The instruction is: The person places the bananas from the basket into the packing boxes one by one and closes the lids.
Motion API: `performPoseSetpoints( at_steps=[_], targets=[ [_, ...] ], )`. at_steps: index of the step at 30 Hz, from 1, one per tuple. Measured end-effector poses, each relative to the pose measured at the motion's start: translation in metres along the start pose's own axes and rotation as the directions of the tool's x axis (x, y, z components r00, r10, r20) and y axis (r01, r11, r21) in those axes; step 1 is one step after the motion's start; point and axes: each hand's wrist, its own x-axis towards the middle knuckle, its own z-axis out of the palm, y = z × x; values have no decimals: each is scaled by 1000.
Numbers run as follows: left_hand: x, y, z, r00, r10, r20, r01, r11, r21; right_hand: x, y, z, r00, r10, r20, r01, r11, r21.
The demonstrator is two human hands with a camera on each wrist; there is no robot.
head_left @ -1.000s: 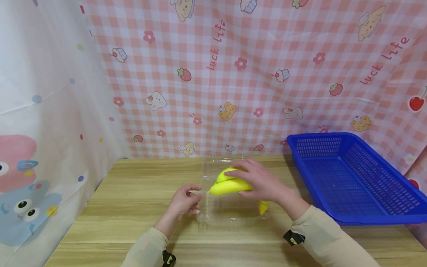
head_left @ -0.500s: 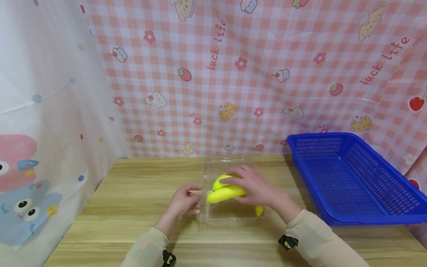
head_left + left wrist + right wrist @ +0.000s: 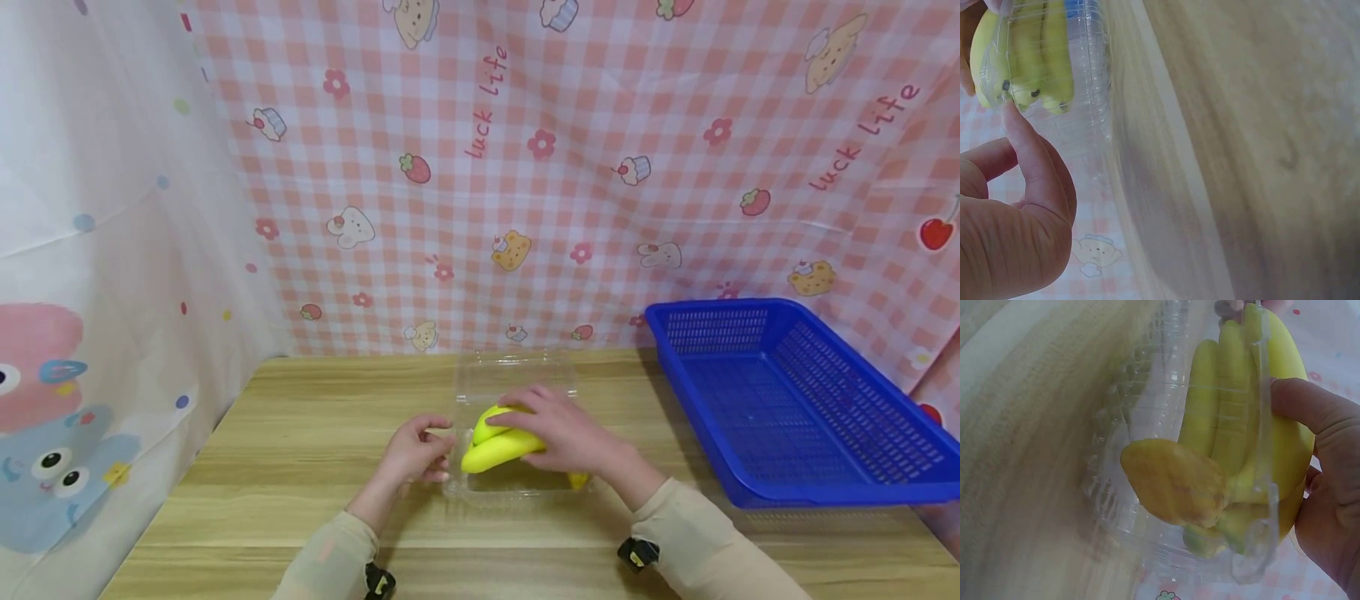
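Centre table, my right hand [image 3: 562,433] grips a bunch of yellow bananas [image 3: 498,452] from above, thumb along the near side. The bunch is inside the base of a clear plastic clamshell container [image 3: 517,497], whose lid [image 3: 517,375] stands open toward the back. Through the container wall in the right wrist view, the stem end [image 3: 1172,481] points toward the right wrist camera. Dark banana tips [image 3: 1035,94] face my left hand [image 3: 1029,219]. That hand rests at the container's left side with relaxed, slightly bent fingers, one fingertip at the rim.
A blue plastic basket [image 3: 693,404] with slatted walls stands at the right of the wooden table [image 3: 300,467]. A pink checked curtain [image 3: 450,192] hangs behind the table, and a white printed one [image 3: 135,250] on the left.
My right hand has lowered the bananas toward the near left, down into the container base. My left hand has stayed still at the container's left edge.
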Motion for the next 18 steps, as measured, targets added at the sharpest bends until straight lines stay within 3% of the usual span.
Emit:
performPoseSetpoints(
  at_steps=[18],
  targets=[
    [-2, 1, 2, 1000, 10, -14, -10, 1000, -4, 0, 2, 10, 999, 2, 38, -2, 1000, -7]
  ],
)
